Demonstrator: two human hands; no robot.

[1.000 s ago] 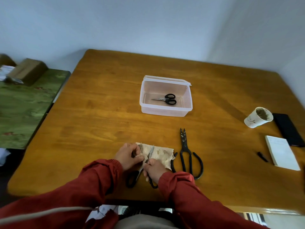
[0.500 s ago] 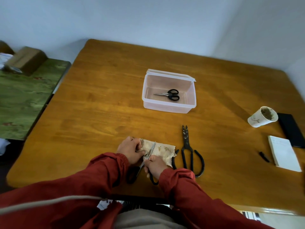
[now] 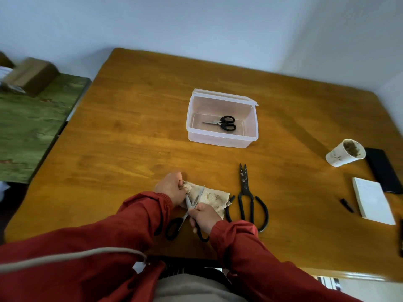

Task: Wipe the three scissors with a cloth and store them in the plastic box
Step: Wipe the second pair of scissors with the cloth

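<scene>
A pair of black-handled scissors (image 3: 185,216) lies open over a stained beige cloth (image 3: 212,198) near the table's front edge. My right hand (image 3: 204,216) grips these scissors near the pivot and one handle. My left hand (image 3: 172,189) pinches a bunched end of the cloth against a blade. To the right lie large black iron shears (image 3: 247,197), points away from me, untouched. Small black-handled scissors (image 3: 222,123) lie inside the clear plastic box (image 3: 220,141), whose lid stands open at the back.
On the wooden table (image 3: 130,138), at the right, are a tipped paper cup (image 3: 344,153), a black phone (image 3: 382,171), a white notepad (image 3: 371,200) and a small black cap (image 3: 346,205). A green side table (image 3: 28,127) with a cardboard box (image 3: 30,76) stands to the left.
The view has tilted slightly. My left hand has shifted the bunched cloth a little along the blade; my right hand keeps its hold on the scissors. Nothing else on the table moved.
</scene>
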